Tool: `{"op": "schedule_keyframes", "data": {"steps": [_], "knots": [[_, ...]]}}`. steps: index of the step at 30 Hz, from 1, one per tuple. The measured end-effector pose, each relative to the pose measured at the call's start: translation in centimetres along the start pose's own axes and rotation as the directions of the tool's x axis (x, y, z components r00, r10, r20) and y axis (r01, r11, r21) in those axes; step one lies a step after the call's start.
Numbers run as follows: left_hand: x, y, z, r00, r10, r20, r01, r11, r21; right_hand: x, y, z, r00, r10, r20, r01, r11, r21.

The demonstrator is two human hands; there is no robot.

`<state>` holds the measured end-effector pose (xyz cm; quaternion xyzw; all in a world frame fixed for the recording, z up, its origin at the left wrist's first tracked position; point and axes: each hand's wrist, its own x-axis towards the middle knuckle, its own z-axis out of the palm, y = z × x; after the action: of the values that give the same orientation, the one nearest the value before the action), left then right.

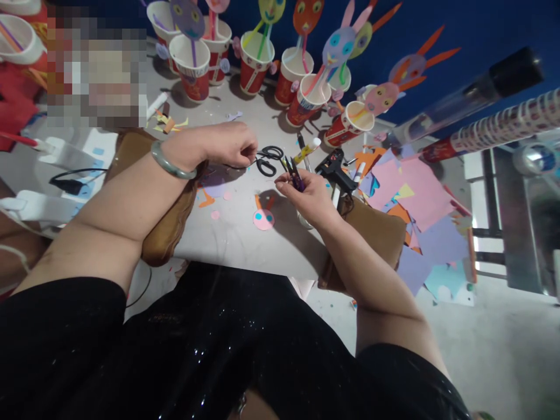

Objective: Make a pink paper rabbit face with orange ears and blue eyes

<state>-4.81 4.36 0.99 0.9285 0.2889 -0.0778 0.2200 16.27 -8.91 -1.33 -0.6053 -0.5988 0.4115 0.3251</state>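
Observation:
My left hand (234, 144), a bracelet on its wrist, is closed over the blade end of black-handled scissors (266, 169). The scissors' loops point toward my right hand (310, 195). That hand is closed around dark, pointed scissors with a purple part (297, 179), their tips upward; my fingers partly hide them. Below and between both hands, a pink paper rabbit face (263, 220) with blue eyes and orange ears lies on the white table (231, 236). Beside my right hand are a yellow-patterned tube (304, 153) and a black glue gun (336, 169).
Several red paper cups (256, 73) with paper animal faces on straws line the back. Coloured paper (429, 192) is piled at right, near a long stack of cups (494, 128). Brown cushions (168, 227) lie under my forearms. Power strips (48, 204) and a blurred-out area are at left.

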Motion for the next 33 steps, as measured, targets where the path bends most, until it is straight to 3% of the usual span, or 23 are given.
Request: {"op": "schedule_keyframes", "data": {"steps": [6, 12, 21, 24, 27, 30, 33], "knots": [[0.8, -0.1, 1.6, 0.998, 0.065, -0.013, -0.062, 0.985, 0.162, 0.1, 0.0, -0.1, 1.000, 0.007, 0.024, -0.006, 1.000, -0.031], [1.2, 1.0, 2.2, 0.999, -0.036, 0.006, 0.033, 0.957, 0.289, 0.0, 0.2, -0.1, 0.999, -0.003, 0.035, 0.003, 1.000, 0.011], [1.5, -0.1, 3.9, 0.997, 0.040, -0.059, -0.016, 0.934, 0.358, 0.1, 0.6, 0.0, 1.000, 0.001, 0.021, -0.002, 0.997, 0.073], [1.7, -0.2, 3.5, 0.999, 0.016, -0.040, -0.005, 0.966, 0.258, 0.2, 1.0, 0.1, 1.000, 0.008, -0.009, -0.007, 0.995, 0.098], [1.8, 0.1, 2.8, 0.991, 0.091, -0.101, -0.090, 0.996, 0.013, 0.3, 1.4, 0.3, 0.999, 0.041, -0.025, -0.037, 0.990, 0.138], [1.7, 0.8, 2.4, 0.975, 0.110, -0.193, -0.146, 0.972, -0.184, 0.4, 1.7, 0.3, 0.998, 0.062, -0.023, -0.057, 0.982, 0.179], [1.4, 2.0, 2.2, 0.979, 0.062, -0.193, -0.123, 0.938, -0.323, 0.4, 1.8, 0.4, 0.998, 0.062, -0.034, -0.053, 0.977, 0.205]]}}
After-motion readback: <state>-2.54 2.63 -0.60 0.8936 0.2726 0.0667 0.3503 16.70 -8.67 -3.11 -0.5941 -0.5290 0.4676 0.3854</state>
